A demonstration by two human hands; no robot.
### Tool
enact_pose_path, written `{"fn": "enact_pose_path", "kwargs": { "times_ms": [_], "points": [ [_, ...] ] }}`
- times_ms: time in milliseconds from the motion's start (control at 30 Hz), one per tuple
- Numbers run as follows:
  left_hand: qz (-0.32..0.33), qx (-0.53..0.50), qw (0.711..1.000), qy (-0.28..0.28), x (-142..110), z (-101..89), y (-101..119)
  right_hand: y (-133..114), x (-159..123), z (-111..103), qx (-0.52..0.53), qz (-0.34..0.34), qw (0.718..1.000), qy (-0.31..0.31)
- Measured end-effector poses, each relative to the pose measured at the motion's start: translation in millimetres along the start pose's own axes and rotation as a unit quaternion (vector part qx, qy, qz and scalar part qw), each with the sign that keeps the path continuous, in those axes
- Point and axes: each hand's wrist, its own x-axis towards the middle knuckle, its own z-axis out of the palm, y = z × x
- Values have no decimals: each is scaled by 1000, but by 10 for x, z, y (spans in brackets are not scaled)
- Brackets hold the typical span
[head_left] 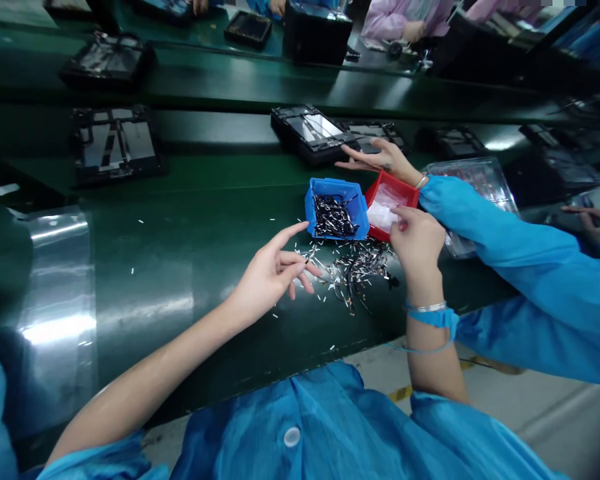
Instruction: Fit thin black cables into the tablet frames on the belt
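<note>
Left hand [273, 273] relaxed and spread, nothing visibly held, fingertips just beside a loose heap of short wires [355, 273] on a green belt [130, 233]. Right hand [417, 243] curled at the rim of a red bin [404, 193] of white plastic [383, 210], grip impossible to tell. Wire-filled blue bin [336, 210] touching the red bin, behind the heap. Co-worker's hand [377, 159] just beyond, fingers spread.

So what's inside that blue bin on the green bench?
The blue bin holds a tangled heap of short dark wires with pale tips. The heap covers the bin's floor, so anything lying beneath it cannot be seen.
</note>
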Motion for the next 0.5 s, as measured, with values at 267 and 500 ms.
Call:
{"fn": "enact_pose_path", "kwargs": {
  "times_ms": [267, 500],
  "points": [
    [-29, -13, 999, -32, -9, 5, 21, -955, -361, -225, 207, -307, 929, -13],
    [-31, 44, 998, -20, 42, -129, 87, -893, -421, -168, 293, -230, 928, 25]
  ]
}}
